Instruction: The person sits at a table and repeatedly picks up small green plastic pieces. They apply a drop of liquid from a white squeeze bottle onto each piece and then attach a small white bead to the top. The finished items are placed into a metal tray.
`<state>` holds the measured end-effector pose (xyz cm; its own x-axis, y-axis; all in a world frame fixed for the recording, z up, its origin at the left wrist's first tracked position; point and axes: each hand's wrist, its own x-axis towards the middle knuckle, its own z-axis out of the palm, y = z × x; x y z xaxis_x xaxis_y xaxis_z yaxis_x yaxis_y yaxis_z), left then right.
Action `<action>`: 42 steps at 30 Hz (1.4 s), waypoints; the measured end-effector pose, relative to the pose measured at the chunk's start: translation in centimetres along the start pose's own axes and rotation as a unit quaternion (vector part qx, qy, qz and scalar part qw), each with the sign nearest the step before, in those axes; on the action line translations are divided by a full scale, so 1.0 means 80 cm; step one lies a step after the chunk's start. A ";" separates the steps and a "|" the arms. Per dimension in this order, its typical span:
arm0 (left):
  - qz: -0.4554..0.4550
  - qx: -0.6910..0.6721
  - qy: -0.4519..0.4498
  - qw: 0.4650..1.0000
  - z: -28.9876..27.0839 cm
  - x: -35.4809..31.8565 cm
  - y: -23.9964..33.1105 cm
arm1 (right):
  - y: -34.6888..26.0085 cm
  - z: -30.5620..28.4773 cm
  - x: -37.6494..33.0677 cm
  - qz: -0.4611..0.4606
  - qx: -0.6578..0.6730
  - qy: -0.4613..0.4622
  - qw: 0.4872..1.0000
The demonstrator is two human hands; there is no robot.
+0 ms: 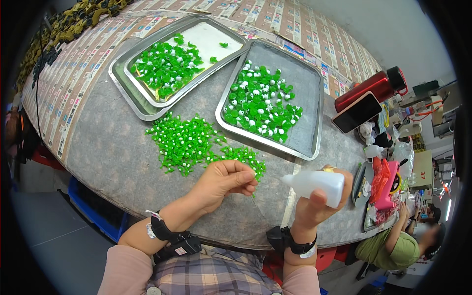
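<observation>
**Green beads and a squeeze bottle at the counter**

Nearest, left hand (223,183) pinching a small green bead (254,181) between fingertips; right hand (317,204) clenched around a white squeeze bottle (314,183), nozzle pointing left. Just beyond, loose green beads (189,142) heaped on the grey counter (113,157). Farther back, two steel trays (307,98) holding more beads; red flask (371,86) to the right.

Bright green beads (189,142) with white dots spread across the grey tabletop (108,152); same green-and-white in both silver trays (314,98). Translucent white squeeze bottle (314,183), red flask (368,87) and black phone (357,112) at the right edge. Plaid shirt (211,275), pink sleeves (123,270).
</observation>
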<state>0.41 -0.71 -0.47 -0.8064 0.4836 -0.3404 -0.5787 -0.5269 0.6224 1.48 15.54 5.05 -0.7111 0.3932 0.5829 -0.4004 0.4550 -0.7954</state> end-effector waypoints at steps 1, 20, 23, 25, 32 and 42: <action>0.030 0.021 0.008 0.999 0.001 -0.001 0.000 | 0.002 -0.001 0.001 -0.008 0.009 0.010 1.000; 0.160 0.121 0.038 0.979 0.004 -0.003 -0.004 | 0.009 -0.006 -0.001 -0.015 -0.021 -0.032 0.999; 0.162 0.116 0.045 0.979 0.004 -0.002 -0.003 | 0.016 -0.027 0.010 -0.003 0.013 0.048 0.999; 0.162 0.109 0.049 0.979 0.005 -0.001 -0.005 | 0.034 -0.049 0.028 0.018 0.046 0.059 0.997; 0.152 0.063 0.045 0.985 0.002 0.000 -0.004 | 0.107 -0.117 0.054 0.193 -0.008 -0.080 0.978; 0.137 0.055 0.057 0.987 0.001 0.000 -0.004 | 0.068 -0.105 0.060 -0.103 -0.366 0.046 0.924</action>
<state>0.66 -0.48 -0.62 -0.9426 0.2496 -0.2217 -0.3259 -0.5442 0.7731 0.78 26.62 4.93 -0.5980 0.2883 0.7479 -0.0008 0.9329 -0.3602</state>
